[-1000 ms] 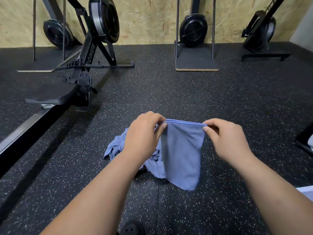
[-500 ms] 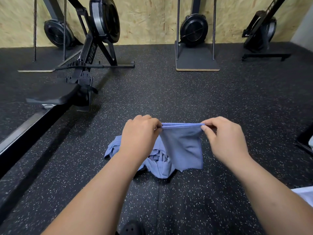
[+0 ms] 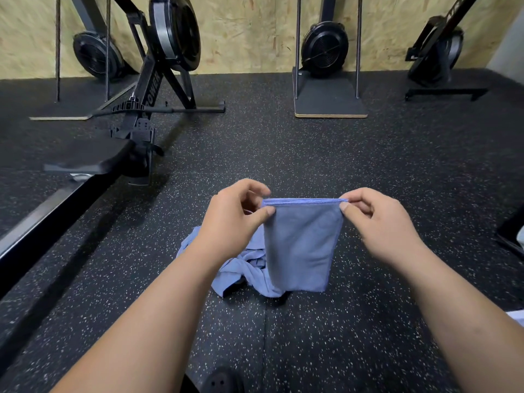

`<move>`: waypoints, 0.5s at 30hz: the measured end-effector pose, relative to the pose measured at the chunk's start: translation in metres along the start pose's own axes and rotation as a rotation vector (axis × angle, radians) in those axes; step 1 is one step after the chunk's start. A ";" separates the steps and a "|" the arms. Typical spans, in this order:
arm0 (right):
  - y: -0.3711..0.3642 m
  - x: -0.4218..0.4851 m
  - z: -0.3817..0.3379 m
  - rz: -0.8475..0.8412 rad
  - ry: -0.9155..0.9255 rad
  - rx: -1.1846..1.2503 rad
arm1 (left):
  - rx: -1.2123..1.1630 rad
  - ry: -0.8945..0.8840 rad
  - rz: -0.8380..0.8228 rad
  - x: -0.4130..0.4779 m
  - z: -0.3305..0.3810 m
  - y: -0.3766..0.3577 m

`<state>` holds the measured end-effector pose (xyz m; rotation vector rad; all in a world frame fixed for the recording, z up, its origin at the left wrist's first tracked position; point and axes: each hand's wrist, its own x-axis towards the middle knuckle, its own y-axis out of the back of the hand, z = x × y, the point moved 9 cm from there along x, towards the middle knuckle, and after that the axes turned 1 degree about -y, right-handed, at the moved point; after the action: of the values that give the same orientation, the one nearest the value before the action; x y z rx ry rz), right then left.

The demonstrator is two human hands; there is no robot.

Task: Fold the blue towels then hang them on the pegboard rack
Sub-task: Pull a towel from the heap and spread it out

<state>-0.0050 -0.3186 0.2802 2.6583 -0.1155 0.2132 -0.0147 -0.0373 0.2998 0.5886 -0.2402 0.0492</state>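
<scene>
Soft matt blue cloth towel (image 3: 300, 245), speckled rough rubber floor (image 3: 368, 165), coarse chipboard wall (image 3: 249, 32).

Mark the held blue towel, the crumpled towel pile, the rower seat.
held blue towel (image 3: 300, 245): head view, middle of its hanging face.
crumpled towel pile (image 3: 243, 272): head view, bunched folds on the floor.
rower seat (image 3: 90, 157): head view, top of black pad.

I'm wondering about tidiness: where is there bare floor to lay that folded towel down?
Bare floor lies ahead, between the folded towel and the platform, and right of the crumpled towels. Crowded: the rowing machine at left, the crumpled towels beneath it.
</scene>
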 end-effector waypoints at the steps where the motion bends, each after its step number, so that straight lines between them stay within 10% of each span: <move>1: 0.000 0.000 0.000 0.006 -0.009 0.039 | -0.040 0.006 -0.019 0.000 0.000 -0.002; 15: -0.003 -0.008 -0.017 0.049 0.124 -0.065 | -0.259 0.033 -0.027 -0.001 -0.001 -0.016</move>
<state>-0.0145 -0.3075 0.2923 2.5722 -0.1455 0.3829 -0.0139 -0.0502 0.2901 0.3326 -0.2030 0.0010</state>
